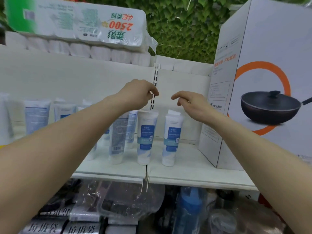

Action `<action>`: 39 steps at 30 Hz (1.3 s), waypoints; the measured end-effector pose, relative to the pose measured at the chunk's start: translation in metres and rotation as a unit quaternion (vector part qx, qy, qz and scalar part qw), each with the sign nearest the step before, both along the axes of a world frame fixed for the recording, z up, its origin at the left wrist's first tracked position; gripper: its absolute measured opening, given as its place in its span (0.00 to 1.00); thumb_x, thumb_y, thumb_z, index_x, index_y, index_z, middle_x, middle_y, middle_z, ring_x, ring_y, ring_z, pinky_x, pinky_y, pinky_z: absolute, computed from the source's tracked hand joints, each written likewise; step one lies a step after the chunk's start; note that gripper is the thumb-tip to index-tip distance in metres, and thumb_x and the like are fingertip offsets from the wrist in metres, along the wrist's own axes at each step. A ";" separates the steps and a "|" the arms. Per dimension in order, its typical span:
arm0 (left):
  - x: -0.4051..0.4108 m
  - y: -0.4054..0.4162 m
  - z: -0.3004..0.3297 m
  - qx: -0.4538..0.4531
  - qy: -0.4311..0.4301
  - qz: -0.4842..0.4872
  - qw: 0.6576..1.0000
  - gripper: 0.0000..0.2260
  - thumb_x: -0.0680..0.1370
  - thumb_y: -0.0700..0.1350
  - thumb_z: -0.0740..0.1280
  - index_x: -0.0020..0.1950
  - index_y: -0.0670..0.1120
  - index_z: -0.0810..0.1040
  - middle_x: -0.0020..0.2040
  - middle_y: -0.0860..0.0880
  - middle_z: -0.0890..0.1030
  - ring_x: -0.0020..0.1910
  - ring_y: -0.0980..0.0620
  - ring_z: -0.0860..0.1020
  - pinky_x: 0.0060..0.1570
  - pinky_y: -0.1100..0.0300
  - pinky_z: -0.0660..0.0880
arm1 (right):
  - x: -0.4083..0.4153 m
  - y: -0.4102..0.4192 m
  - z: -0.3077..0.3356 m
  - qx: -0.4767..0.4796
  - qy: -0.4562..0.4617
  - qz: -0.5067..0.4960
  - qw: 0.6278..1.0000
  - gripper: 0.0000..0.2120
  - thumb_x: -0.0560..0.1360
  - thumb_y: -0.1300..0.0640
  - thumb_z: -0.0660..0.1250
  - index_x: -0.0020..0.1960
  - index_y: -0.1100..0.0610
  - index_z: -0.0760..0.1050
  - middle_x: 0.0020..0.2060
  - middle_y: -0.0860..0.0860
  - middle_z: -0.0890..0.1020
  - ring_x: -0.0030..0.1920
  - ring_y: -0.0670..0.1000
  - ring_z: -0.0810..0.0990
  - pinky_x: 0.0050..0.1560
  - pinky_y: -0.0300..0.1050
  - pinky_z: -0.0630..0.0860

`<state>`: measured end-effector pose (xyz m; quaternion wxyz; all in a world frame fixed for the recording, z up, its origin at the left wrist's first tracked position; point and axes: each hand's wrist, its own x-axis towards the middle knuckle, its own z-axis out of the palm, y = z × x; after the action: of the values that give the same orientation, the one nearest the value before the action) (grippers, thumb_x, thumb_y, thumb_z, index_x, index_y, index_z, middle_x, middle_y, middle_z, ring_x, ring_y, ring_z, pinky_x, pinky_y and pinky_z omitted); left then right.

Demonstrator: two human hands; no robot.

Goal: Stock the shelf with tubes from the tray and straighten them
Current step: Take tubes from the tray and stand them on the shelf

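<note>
Both empty — left hand (140, 93) and right hand (189, 103) loosely curled above two upright tubes (146, 135).

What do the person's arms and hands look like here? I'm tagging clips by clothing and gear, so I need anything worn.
Both forearms are bare all the way to the frame edges: no sleeves show. The left hand and the right hand wear no gloves, and no watch, bracelet or ring is visible. Nothing is strapped or marked on either arm.
</note>
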<state>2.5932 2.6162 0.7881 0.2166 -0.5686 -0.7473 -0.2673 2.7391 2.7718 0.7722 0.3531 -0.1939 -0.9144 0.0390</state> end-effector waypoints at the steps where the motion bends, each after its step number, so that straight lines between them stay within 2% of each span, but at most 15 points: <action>1: -0.004 0.004 0.006 -0.020 0.004 0.002 1.000 0.14 0.82 0.42 0.58 0.63 0.52 0.78 0.57 0.49 0.81 0.50 0.49 0.77 0.47 0.61 0.68 | -0.004 0.006 0.005 0.012 -0.009 -0.018 1.000 0.18 0.81 0.61 0.52 0.61 0.50 0.77 0.55 0.49 0.80 0.56 0.49 0.76 0.56 0.42 0.69; 4: -0.019 0.018 0.017 -0.095 0.006 0.009 0.995 0.13 0.82 0.43 0.59 0.62 0.54 0.78 0.49 0.51 0.84 0.38 0.56 0.75 0.40 0.61 0.69 | -0.016 0.024 0.015 0.043 -0.065 -0.063 0.995 0.17 0.81 0.61 0.54 0.60 0.48 0.78 0.60 0.50 0.79 0.61 0.52 0.75 0.62 0.49 0.71; 5: -0.024 0.023 0.019 -0.122 0.004 0.009 0.993 0.12 0.82 0.44 0.59 0.61 0.54 0.78 0.47 0.51 0.84 0.37 0.57 0.75 0.39 0.61 0.70 | -0.019 0.029 0.015 0.045 -0.083 -0.073 0.993 0.17 0.81 0.60 0.54 0.60 0.47 0.78 0.61 0.50 0.79 0.62 0.52 0.75 0.63 0.51 0.72; 8: -0.036 0.035 0.020 -0.190 -0.007 -0.002 0.982 0.13 0.82 0.44 0.59 0.62 0.56 0.77 0.44 0.53 0.84 0.46 0.53 0.79 0.52 0.56 0.76 | -0.026 0.038 0.012 0.029 -0.121 -0.095 0.988 0.18 0.81 0.60 0.54 0.58 0.44 0.78 0.62 0.49 0.78 0.59 0.52 0.76 0.60 0.51 0.73; 10: -0.043 0.041 0.018 -0.214 -0.003 -0.013 0.977 0.13 0.82 0.44 0.59 0.61 0.57 0.78 0.43 0.54 0.83 0.47 0.52 0.79 0.55 0.54 0.76 | -0.030 0.044 0.009 0.013 -0.151 -0.108 0.983 0.20 0.80 0.62 0.54 0.58 0.43 0.78 0.60 0.49 0.79 0.56 0.51 0.76 0.59 0.50 0.74; 13: -0.050 0.046 0.016 -0.237 0.009 -0.030 0.971 0.12 0.81 0.44 0.60 0.59 0.57 0.79 0.41 0.56 0.82 0.39 0.57 0.76 0.44 0.61 0.73 | -0.036 0.050 0.007 -0.013 -0.196 -0.106 0.975 0.24 0.78 0.69 0.54 0.58 0.44 0.78 0.58 0.49 0.80 0.55 0.48 0.76 0.56 0.43 0.74; 15: -0.054 0.048 0.015 -0.238 0.014 -0.035 0.970 0.11 0.80 0.45 0.63 0.58 0.55 0.81 0.39 0.56 0.81 0.38 0.59 0.74 0.40 0.62 0.69 | -0.038 0.052 0.007 -0.028 -0.193 -0.089 0.977 0.25 0.77 0.71 0.55 0.59 0.47 0.79 0.57 0.51 0.81 0.55 0.47 0.78 0.53 0.38 0.71; 17: -0.056 0.051 0.014 -0.232 0.021 -0.037 0.972 0.09 0.79 0.46 0.66 0.56 0.53 0.82 0.40 0.55 0.82 0.41 0.57 0.76 0.44 0.62 0.70 | -0.040 0.051 0.007 -0.030 -0.192 -0.073 0.978 0.22 0.76 0.71 0.58 0.59 0.50 0.80 0.56 0.50 0.81 0.53 0.45 0.77 0.52 0.35 0.69; 19: -0.058 0.053 0.012 -0.222 0.035 -0.037 0.974 0.07 0.77 0.47 0.68 0.54 0.51 0.83 0.44 0.53 0.84 0.45 0.55 0.79 0.48 0.61 0.73 | -0.041 0.049 0.009 -0.031 -0.196 -0.057 0.978 0.17 0.76 0.67 0.64 0.59 0.51 0.80 0.53 0.49 0.81 0.51 0.43 0.76 0.51 0.35 0.68; 22: -0.059 0.057 0.009 -0.201 0.048 -0.041 0.978 0.06 0.76 0.47 0.70 0.51 0.50 0.84 0.46 0.53 0.84 0.44 0.55 0.79 0.48 0.61 0.74 | -0.044 0.046 0.011 -0.029 -0.186 -0.041 0.981 0.10 0.76 0.56 0.69 0.56 0.51 0.81 0.46 0.48 0.81 0.48 0.46 0.77 0.45 0.34 0.69; 24: -0.060 0.060 0.006 -0.185 0.058 -0.039 0.980 0.06 0.76 0.47 0.70 0.51 0.49 0.84 0.47 0.53 0.84 0.43 0.55 0.78 0.46 0.62 0.72 | -0.047 0.044 0.011 -0.008 -0.179 -0.044 0.983 0.09 0.75 0.52 0.69 0.53 0.52 0.82 0.42 0.46 0.79 0.45 0.46 0.76 0.40 0.34 0.68; 27: -0.062 0.061 0.002 -0.170 0.065 -0.032 0.983 0.06 0.75 0.48 0.70 0.50 0.50 0.84 0.46 0.53 0.84 0.43 0.54 0.77 0.44 0.61 0.71 | -0.050 0.041 0.009 0.026 -0.179 -0.052 0.982 0.08 0.75 0.51 0.69 0.52 0.53 0.82 0.38 0.43 0.75 0.42 0.45 0.73 0.38 0.32 0.67; 32: -0.062 0.058 0.001 -0.155 0.057 -0.038 0.986 0.05 0.75 0.47 0.70 0.49 0.51 0.84 0.47 0.53 0.83 0.46 0.53 0.79 0.48 0.59 0.75 | -0.050 0.041 0.008 0.004 -0.185 -0.057 0.981 0.08 0.75 0.51 0.68 0.51 0.52 0.82 0.43 0.46 0.80 0.46 0.48 0.78 0.42 0.38 0.72; 35: -0.061 0.058 -0.001 -0.148 0.063 -0.055 0.986 0.05 0.75 0.47 0.71 0.50 0.52 0.83 0.44 0.54 0.82 0.44 0.54 0.77 0.44 0.61 0.72 | -0.051 0.043 0.007 -0.009 -0.177 -0.053 0.983 0.06 0.75 0.52 0.69 0.50 0.51 0.81 0.44 0.47 0.83 0.45 0.48 0.79 0.45 0.40 0.76; 39: -0.061 0.057 -0.001 -0.142 0.071 -0.075 0.985 0.07 0.75 0.47 0.70 0.52 0.54 0.78 0.40 0.56 0.76 0.42 0.54 0.74 0.42 0.60 0.68 | -0.052 0.040 0.010 -0.005 -0.168 -0.049 0.985 0.06 0.74 0.52 0.69 0.51 0.45 0.78 0.38 0.45 0.79 0.38 0.43 0.75 0.37 0.36 0.69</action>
<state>2.5325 2.6732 0.7867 0.1656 -0.6652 -0.7158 -0.1330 2.6874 2.8117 0.7821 0.1953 -0.2443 -0.9498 -0.0064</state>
